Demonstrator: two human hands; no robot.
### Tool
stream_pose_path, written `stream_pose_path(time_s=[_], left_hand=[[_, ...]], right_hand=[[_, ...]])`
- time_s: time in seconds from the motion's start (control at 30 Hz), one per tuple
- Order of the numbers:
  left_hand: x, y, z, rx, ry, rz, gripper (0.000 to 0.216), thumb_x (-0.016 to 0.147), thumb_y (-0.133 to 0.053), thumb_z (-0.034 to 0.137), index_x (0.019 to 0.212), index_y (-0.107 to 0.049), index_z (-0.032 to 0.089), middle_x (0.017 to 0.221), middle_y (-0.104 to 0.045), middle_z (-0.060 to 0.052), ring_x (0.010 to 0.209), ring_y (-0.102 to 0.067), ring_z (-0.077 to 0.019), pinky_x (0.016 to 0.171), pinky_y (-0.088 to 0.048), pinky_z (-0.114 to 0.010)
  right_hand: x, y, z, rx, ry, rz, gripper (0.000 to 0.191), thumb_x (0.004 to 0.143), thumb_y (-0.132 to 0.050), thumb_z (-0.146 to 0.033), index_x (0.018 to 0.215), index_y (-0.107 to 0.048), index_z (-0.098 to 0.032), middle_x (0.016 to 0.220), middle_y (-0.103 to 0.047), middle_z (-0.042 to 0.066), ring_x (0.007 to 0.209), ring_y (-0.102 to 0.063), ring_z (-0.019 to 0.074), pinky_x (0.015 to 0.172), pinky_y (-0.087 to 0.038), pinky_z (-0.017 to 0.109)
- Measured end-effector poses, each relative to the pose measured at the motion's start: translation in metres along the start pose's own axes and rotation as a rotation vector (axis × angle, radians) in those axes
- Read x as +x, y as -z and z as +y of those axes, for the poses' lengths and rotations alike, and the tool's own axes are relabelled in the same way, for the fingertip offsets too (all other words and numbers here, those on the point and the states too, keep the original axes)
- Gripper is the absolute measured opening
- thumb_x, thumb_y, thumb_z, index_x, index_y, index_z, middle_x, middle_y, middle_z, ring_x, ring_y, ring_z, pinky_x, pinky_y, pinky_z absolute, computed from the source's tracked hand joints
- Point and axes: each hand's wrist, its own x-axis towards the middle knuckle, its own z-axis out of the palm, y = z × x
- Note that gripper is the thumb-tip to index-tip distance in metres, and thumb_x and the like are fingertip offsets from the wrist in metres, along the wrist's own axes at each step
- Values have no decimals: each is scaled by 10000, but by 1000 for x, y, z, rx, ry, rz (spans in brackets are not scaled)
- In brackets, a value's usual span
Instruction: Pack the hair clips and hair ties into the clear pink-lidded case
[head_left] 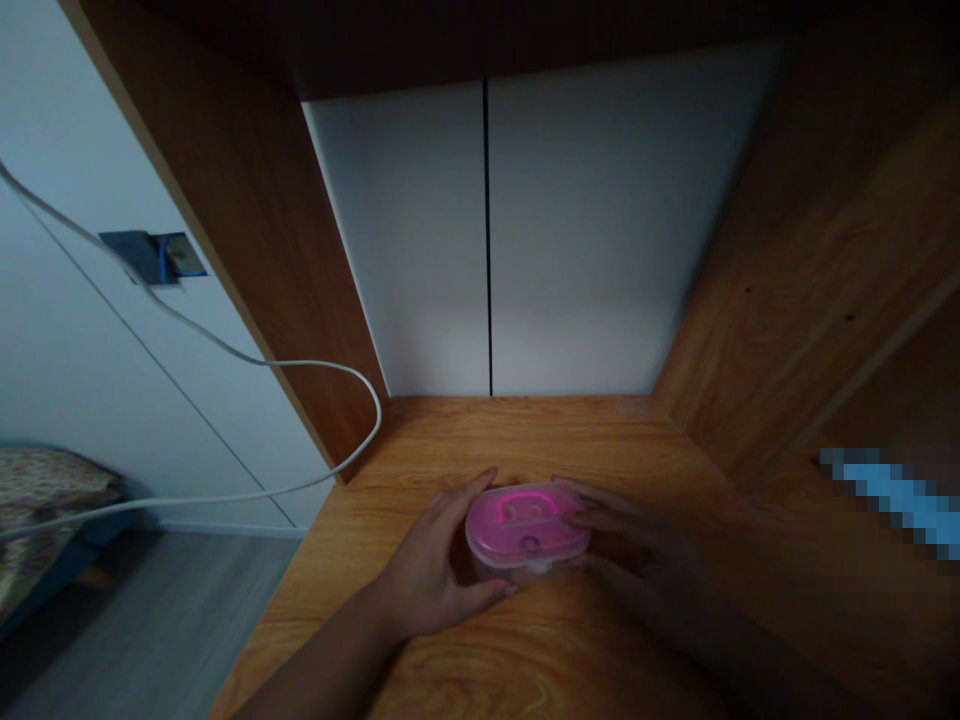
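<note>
From my remote seat, the left hand (427, 560) and right hand (630, 535) are together, clamped on either side of a plastic food container with a pink lid (527, 530). The right hand's fingers reach over the lid's right end, though that hand sits in dim light. The lid is on, and I see no part of it lifted – the container remains closed. It sits at my 6 o'clock on a wood-grain desktop (480, 440), toward the front. At 12 o'clock the desktop runs back to a white panel (397, 250), and a wooden side panel (817, 270) bounds 3 o'clock. At 9 o'clock the desktop's edge drops toward a grey floor (150, 630), with a white cable (322, 364) looping above it.
</note>
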Motion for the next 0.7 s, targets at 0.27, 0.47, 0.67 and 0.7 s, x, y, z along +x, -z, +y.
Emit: stream_pose_path(time_s=[0.27, 0.47, 0.67, 0.7], left_hand=[[2, -1, 6, -18, -18, -3, 809, 758, -782, 416, 1435, -369, 256, 1373, -586, -117, 1212, -599, -286, 1028, -505, -430], [2, 0, 7, -27, -6, -16, 789, 753, -780, 430, 1412, -393, 234, 1345, -606, -123, 1186, -618, -282, 1007, -521, -411], [2, -1, 10, 39, 12, -11, 807, 729, -794, 467, 1400, -406, 242, 1364, -600, -108, 1212, -605, -275, 1026, -512, -416], [3, -2, 12, 49, 17, -8, 811, 718, -800, 476, 1392, -415, 241, 1358, -605, -106, 1204, -611, -275, 1023, -514, -418]], right_hand=[[0, 0, 3, -37, 113, -20, 310, 884, -678, -292, 1192, -666, -325, 1391, -598, 51, 1249, -599, 271, 1015, -551, 462], [-1, 1, 3, -105, 156, -28, 365, 891, -666, -279, 1249, -618, -330, 1391, -594, 54, 1256, -594, 250, 1018, -550, 438], [-2, 0, -4, -272, 211, -25, 606, 860, -682, -292, 1420, -451, -285, 1483, -480, 118, 1356, -485, 282, 1060, -504, 482], [-2, -1, -6, -311, 220, -21, 626, 854, -686, -301, 1430, -443, -274, 1499, -454, 128, 1367, -470, 293, 1059, -503, 489]])
